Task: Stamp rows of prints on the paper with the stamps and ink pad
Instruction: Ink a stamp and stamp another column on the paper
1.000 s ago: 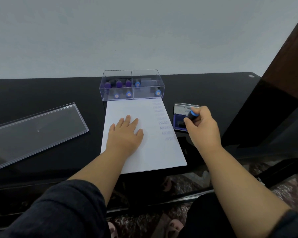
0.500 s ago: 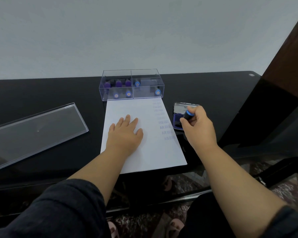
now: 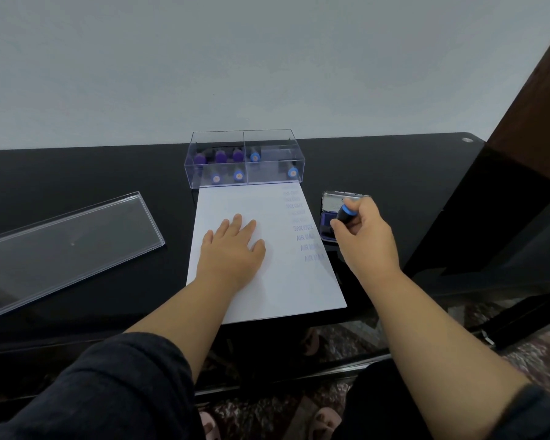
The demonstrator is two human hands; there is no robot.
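A sheet of white paper [image 3: 261, 281] lies on the black worktop [image 3: 394, 173], its long axis running away from the person, with the far short edge right against a clear plastic box [image 3: 244, 160]. The left hand [image 3: 232, 249] presses flat on the paper near its middle, fingers [image 3: 237, 222] spread and pointing away, holding nothing. Down the right margin of the sheet runs a column of blue prints [image 3: 305, 230], fainter toward the far end and darker nearer the person; the nearer ones read roughly as "AIR MAIL".

Just right of the paper sits the open ink pad [image 3: 327, 225], its lid raised at the far side. The right hand [image 3: 365, 233] is over it, fingers closed around a black stamp [image 3: 346, 214] with a blue cap. The stamp is tilted: its blue end points up and away, its working end down toward the dark pad. Whether the stamp face touches the ink I cannot tell, since the hand covers it.

Inside the clear box, more stamps [image 3: 219, 157] with purple and blue tops stand upright, mostly in the left compartment. The box's clear lid [image 3: 67, 249] lies well apart to the left on the worktop, its long axis angled.
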